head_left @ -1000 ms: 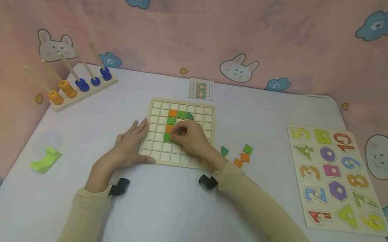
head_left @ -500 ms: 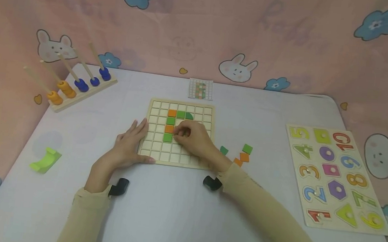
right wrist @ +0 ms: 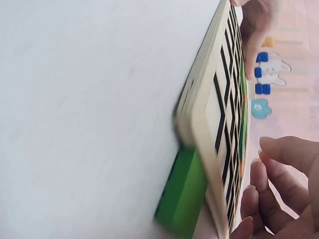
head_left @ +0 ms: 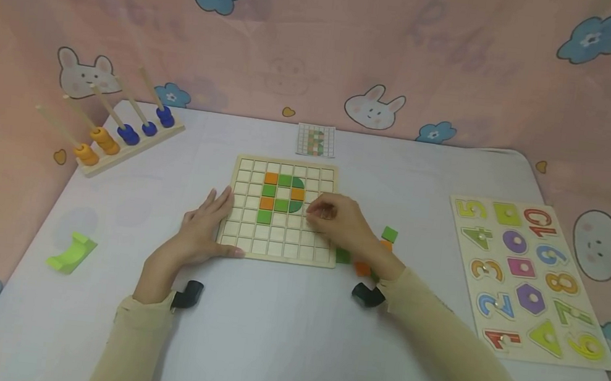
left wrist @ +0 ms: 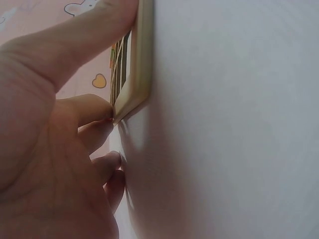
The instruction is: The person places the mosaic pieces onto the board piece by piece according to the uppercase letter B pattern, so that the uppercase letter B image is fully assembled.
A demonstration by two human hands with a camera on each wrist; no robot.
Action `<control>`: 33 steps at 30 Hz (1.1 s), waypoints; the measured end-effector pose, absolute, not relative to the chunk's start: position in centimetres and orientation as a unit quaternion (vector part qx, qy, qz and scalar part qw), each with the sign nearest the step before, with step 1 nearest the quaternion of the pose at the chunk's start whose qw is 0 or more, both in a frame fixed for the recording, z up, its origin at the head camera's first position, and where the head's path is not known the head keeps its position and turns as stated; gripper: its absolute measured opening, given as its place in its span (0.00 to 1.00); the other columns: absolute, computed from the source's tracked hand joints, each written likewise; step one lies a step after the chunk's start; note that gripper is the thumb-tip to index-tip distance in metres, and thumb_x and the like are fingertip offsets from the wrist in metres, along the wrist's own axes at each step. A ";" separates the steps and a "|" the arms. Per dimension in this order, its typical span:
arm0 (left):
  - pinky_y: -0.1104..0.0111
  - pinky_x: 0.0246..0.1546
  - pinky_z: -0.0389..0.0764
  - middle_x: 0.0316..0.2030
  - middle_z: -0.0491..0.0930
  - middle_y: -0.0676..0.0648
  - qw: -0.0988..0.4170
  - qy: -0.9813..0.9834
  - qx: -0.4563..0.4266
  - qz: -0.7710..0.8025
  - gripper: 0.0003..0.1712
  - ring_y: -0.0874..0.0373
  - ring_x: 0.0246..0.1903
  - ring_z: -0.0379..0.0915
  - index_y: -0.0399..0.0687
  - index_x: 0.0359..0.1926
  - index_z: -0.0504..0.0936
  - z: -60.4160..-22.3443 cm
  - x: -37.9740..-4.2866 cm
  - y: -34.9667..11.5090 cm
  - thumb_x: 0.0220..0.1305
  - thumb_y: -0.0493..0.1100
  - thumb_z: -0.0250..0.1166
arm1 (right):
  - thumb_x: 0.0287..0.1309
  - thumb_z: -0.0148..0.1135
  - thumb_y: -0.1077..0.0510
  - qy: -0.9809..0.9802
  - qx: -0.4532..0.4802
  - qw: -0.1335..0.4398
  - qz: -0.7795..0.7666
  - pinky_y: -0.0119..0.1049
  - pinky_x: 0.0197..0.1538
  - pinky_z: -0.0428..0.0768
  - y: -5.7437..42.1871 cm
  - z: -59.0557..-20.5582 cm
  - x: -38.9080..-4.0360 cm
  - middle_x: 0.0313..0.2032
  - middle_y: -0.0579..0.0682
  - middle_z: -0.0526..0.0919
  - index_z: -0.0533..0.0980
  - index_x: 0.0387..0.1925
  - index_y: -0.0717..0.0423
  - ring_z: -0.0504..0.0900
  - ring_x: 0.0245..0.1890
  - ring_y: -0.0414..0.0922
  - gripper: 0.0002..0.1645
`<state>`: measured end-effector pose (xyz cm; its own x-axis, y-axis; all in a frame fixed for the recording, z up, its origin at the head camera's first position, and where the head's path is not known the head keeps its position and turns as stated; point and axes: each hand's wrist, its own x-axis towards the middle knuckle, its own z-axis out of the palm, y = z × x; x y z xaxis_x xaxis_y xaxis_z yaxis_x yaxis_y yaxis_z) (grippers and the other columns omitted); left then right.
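Note:
A wooden grid board [head_left: 245,230] lies mid-table, with orange and green tiles seated in several cells, among them a green square tile [head_left: 281,205] and a dark green quarter-round tile [head_left: 296,206]. My left hand [head_left: 202,229] rests at the board's left side, fingers spread along the edge and thumb on the near-left corner. Over the right edge hovers my right hand [head_left: 344,222], its thumb and index finger near each other. In the right wrist view no tile shows between those fingertips. Beside the board's corner, a loose green tile [right wrist: 182,194] appears in that view.
More loose tiles lie right of the board, including a green square [head_left: 389,235] and an orange one [head_left: 362,269], partly under the right wrist. Behind stands a pattern card [head_left: 316,141]. A bead abacus [head_left: 131,146], a light-green curved block [head_left: 72,253] and a number puzzle [head_left: 533,283] surround the board.
My right hand has moved right, from the board's middle to its right edge, uncovering a green square, an orange tile and a quarter-round tile in the cells. The left hand stays put.

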<state>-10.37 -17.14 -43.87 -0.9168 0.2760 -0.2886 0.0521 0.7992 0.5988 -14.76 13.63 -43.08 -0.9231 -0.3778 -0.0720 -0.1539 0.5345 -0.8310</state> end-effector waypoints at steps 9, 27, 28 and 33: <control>0.35 0.79 0.41 0.86 0.35 0.41 0.187 0.930 0.087 0.305 0.72 0.38 0.86 0.24 0.39 0.85 0.42 -43.8 -10.4 -17.2 0.55 0.51 0.83 | 0.71 0.66 0.60 0.886 -0.128 0.134 -0.426 0.39 0.47 0.76 18.1 -42.8 -14.4 0.42 0.53 0.83 0.85 0.50 0.57 0.76 0.43 0.49 0.09; 0.35 0.79 0.41 0.86 0.34 0.41 0.190 0.931 0.089 0.298 0.73 0.38 0.86 0.23 0.39 0.85 0.40 -43.8 -10.4 -17.1 0.55 0.52 0.83 | 0.59 0.76 0.59 0.905 -0.157 0.248 -0.308 0.62 0.72 0.68 26.7 -41.3 -14.6 0.63 0.60 0.77 0.81 0.63 0.55 0.71 0.64 0.57 0.29; 0.35 0.79 0.41 0.86 0.34 0.41 0.190 0.932 0.089 0.297 0.73 0.39 0.86 0.23 0.40 0.85 0.40 -43.8 -10.4 -17.1 0.55 0.52 0.83 | 0.58 0.77 0.60 0.905 -0.155 0.251 -0.307 0.63 0.73 0.68 27.0 -41.3 -14.6 0.63 0.60 0.76 0.80 0.63 0.54 0.71 0.64 0.58 0.31; 0.35 0.79 0.40 0.86 0.34 0.41 0.192 0.931 0.085 0.297 0.73 0.39 0.86 0.23 0.39 0.85 0.41 -43.8 -10.4 -17.0 0.55 0.53 0.83 | 0.53 0.79 0.65 0.894 -0.158 0.259 -0.331 0.65 0.74 0.64 27.6 -41.4 -14.3 0.63 0.61 0.73 0.80 0.63 0.53 0.67 0.65 0.60 0.34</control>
